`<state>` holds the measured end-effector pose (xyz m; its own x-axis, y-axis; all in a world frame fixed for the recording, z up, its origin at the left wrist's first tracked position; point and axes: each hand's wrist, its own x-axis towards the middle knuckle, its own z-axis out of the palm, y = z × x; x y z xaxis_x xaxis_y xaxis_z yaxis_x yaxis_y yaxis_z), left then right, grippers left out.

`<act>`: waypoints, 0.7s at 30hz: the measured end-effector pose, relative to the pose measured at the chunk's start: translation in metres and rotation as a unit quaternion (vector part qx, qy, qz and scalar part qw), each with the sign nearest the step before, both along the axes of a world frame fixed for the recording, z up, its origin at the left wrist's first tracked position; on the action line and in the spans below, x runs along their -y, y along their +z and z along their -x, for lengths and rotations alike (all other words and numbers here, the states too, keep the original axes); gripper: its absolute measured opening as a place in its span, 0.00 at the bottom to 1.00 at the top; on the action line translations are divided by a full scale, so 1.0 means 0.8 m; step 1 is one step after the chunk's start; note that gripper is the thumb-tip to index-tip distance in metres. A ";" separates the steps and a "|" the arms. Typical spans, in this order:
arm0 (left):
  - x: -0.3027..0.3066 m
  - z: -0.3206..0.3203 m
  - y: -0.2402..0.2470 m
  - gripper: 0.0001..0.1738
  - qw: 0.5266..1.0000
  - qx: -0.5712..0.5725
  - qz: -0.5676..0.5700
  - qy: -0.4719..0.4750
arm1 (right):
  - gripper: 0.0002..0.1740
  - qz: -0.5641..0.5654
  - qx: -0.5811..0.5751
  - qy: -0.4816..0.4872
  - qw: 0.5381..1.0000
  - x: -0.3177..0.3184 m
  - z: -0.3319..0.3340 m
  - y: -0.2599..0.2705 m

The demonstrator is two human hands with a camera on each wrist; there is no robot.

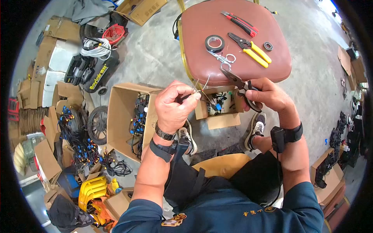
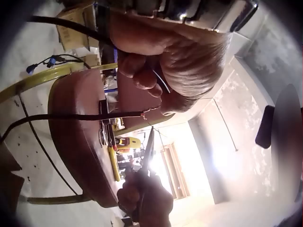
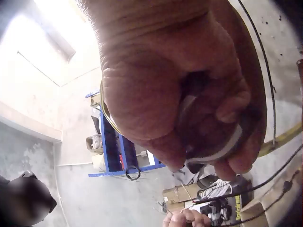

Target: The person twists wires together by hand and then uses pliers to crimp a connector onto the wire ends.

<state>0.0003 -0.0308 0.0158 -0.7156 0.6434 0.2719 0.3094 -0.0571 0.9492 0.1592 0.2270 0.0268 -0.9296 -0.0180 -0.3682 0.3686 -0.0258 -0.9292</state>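
My left hand (image 1: 174,106) pinches a thin dark cable between thumb and fingers, and its bare wire ends (image 1: 204,86) fan out past the fingertips. In the left wrist view, a black cable (image 2: 71,117) runs sideways below that hand, with frayed copper at its tip. My right hand (image 1: 272,95) grips long-nose pliers (image 1: 234,79) by their dark handles. The pliers' nose points up and left toward the wire ends and stands apart from them. In the right wrist view, the curved handles show inside the curled fingers of the right hand (image 3: 142,90).
On the brown chair seat (image 1: 202,27) ahead lie a utility knife (image 1: 241,25), yellow-handled wire strippers (image 1: 252,51), black tape (image 1: 220,48), folding scissors (image 1: 223,59) and a bearing (image 1: 267,46). Cardboard boxes (image 1: 120,112) with wiring stand below, and cable bundles (image 1: 79,143) at left.
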 end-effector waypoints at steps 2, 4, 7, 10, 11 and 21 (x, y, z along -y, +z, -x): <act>0.001 0.005 -0.017 0.08 0.999 0.030 -0.020 -0.014 | 0.18 0.005 -0.001 0.007 1.000 0.002 0.001 0.000; 0.002 0.004 -0.018 0.06 0.997 0.076 -0.018 -0.013 | 0.18 -0.010 0.002 0.018 1.000 0.003 0.002 0.004; 0.004 0.002 -0.013 0.03 0.987 0.163 -0.009 -0.003 | 0.17 -0.011 0.005 0.024 1.000 0.007 0.003 0.009; 0.007 0.008 -0.017 0.02 0.972 0.229 -0.053 -0.022 | 0.17 -0.016 0.015 0.032 0.999 0.010 0.005 0.010; 0.007 0.010 -0.017 0.02 0.967 0.244 -0.072 -0.031 | 0.17 -0.021 0.019 0.036 0.999 0.011 0.006 0.009; 0.005 0.012 -0.021 0.05 0.975 0.204 -0.080 -0.045 | 0.13 -0.059 0.005 -0.007 0.998 0.032 0.022 -0.002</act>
